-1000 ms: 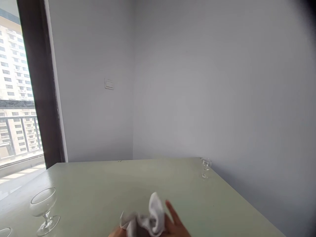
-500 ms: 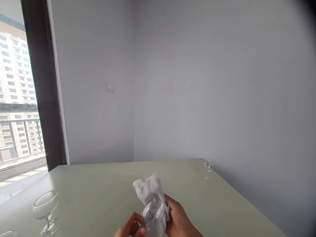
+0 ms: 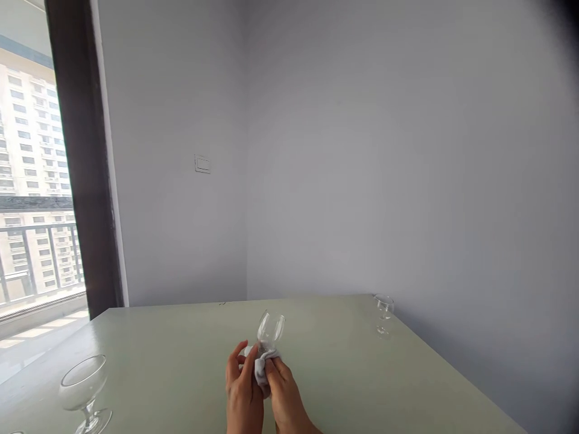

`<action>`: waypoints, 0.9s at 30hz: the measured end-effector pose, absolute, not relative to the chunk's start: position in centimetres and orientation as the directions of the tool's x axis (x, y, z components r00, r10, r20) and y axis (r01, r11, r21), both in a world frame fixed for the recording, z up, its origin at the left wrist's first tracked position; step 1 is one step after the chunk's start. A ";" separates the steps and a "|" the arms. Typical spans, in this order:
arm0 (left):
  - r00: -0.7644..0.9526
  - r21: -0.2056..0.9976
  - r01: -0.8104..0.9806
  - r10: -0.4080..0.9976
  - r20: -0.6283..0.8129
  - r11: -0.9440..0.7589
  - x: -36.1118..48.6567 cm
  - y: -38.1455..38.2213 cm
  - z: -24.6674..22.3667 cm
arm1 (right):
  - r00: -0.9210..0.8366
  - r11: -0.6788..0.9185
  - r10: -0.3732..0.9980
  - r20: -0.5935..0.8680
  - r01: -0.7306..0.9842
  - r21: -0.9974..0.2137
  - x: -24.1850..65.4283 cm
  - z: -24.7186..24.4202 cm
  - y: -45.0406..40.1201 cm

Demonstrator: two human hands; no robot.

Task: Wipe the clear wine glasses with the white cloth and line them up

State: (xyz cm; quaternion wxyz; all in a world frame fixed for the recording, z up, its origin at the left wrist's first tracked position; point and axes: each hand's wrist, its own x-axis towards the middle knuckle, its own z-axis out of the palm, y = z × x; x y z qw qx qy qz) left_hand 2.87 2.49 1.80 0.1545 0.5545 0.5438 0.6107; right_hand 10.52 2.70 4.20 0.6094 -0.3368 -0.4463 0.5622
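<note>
While both hands (image 3: 244,386) (image 3: 284,386) clasp cloth (image 3: 260,369) around its bottom, the glass (image 3: 270,330) points rim-up, long axis near upright.

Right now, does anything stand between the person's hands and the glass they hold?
Yes: a white cloth, bunched around the lower part of the drinking glass, under the right hand. Whether the left hand touches bare glass is unclear.

Hidden by bunched white cloth (image 3: 261,372), the left hand (image 3: 243,386) and the right hand (image 3: 284,389): lower part of a clear drinking glass (image 3: 271,329). Cut by the bottom edge: foot of a round clear stemmed glass (image 3: 83,389), near side of the pale green desk (image 3: 176,374), and, at left, everything but a thin curved rim (image 3: 18,432).
</note>
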 end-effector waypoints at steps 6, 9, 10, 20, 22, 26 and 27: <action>-0.316 0.817 0.491 0.812 0.491 -0.303 3.0 1.6 2.9 | -0.098 -0.011 0.994 0.042 -0.487 -0.874 11.7 4.0 3.4; -0.225 0.949 0.217 0.935 0.275 -0.227 2.3 1.6 4.6 | -0.187 -0.103 0.982 -0.001 -0.535 -0.839 12.7 4.9 3.5; -0.162 0.979 0.096 0.968 0.193 -0.179 2.1 1.6 5.2 | -0.253 -0.138 0.967 0.009 -0.556 -0.820 12.9 5.2 3.5; 0.151 0.918 -0.395 0.988 0.017 0.044 0.9 1.2 9.4 | -0.649 -0.337 0.760 -0.019 -0.370 -0.866 13.8 6.9 3.1; 0.127 0.942 -0.335 0.991 0.038 0.007 0.9 1.4 9.7 | -0.617 -0.186 0.787 0.007 -0.248 -0.951 14.8 7.0 3.6; -0.019 0.951 -0.307 1.000 0.024 -0.029 0.3 2.3 9.6 | -0.486 0.038 0.872 0.060 -0.054 -0.998 17.4 7.2 5.2; -0.065 0.950 -0.313 0.998 0.001 -0.021 0.0 2.6 9.6 | -0.457 0.062 0.887 0.072 -0.037 -0.997 17.9 7.6 5.4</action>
